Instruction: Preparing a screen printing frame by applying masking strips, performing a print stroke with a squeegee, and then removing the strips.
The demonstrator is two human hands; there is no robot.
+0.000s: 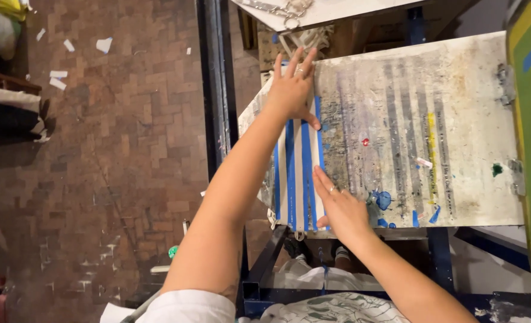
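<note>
Seen from above: left hand [292, 90] spread flat, right hand [339, 206] open with fingers together, both pressing a white cloth with blue stripes [298, 170] onto the left end of a paint-stained board [445, 119], above a brick floor [98, 149].

blue-striped white cloth [298, 173] | flat, perhaps smoothed | left end of stained board [445, 119]

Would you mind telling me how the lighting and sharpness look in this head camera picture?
Head view: the stained white board is brightly, evenly lit; the brick floor is dimmer; left hand and right hand are sharp; straight frame edges bow slightly from wide-angle distortion.
</note>
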